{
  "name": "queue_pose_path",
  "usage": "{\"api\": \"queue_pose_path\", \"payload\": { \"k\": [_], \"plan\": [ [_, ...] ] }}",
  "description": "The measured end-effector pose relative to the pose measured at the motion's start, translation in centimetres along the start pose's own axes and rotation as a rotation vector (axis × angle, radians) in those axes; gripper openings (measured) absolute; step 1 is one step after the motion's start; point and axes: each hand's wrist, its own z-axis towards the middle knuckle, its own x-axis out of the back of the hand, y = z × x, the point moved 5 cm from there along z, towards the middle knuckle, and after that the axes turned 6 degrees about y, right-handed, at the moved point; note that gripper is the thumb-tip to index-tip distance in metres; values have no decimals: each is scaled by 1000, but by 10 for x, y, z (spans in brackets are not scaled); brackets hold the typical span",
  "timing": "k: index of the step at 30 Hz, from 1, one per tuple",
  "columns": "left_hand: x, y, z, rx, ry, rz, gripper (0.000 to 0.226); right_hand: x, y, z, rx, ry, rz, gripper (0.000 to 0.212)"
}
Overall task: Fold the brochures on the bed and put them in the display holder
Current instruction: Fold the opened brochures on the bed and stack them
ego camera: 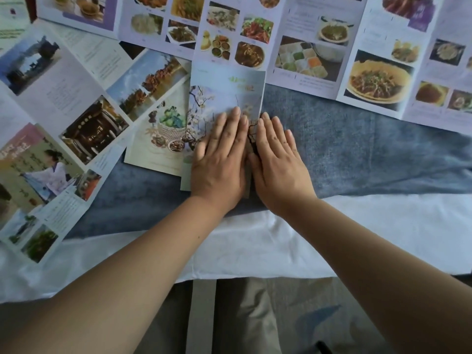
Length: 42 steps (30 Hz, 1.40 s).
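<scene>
Perhaps left hand (219, 154), right hand (278, 162) press brochure (224, 90) edge.

A: Can any writing on these sheets be read?

B: No. The folded brochure (224, 98) in the middle has a yellow-green title near its far right corner, too blurred to make out.

A: And the pinkish cover (25, 159) at the near left?

B: Large pale characters run down its left side, equally unreadable. The food leaflets (301, 26) along the far edge carry small captions and text blocks, all illegible.
</scene>
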Motion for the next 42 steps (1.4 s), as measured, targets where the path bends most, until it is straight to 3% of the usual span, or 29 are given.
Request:
{"api": "queue_pose_path", "payload": {
  "k": [7,13,20,22,26,30,38,42],
  "plan": [
    [2,-15,4,-93,81,-17,57,-19,-5,-3,-86,76,-155,63],
    [8,-38,4,22,67,44,55,-21,-20,-1,-120,102,-112,63],
    [26,-83,-20,137,27,41,60,-28,-61,14,-28,33,-119,64],
    [37,-103,-35,201,63,-106,68,-34,-79,17,-22,42,-79,63],
    [64,-132,-57,325,215,-616,74,-49,-108,18,-156,59,24,71],
    [69,-147,-64,697,216,-831,80,-64,-128,12,-237,53,50,78],
    [84,-167,-52,758,263,-725,56,-73,-154,4,-208,26,-4,78],
    [89,-181,-64,688,274,-658,61,-82,-173,6,-159,-16,-52,79]
  ]
}}
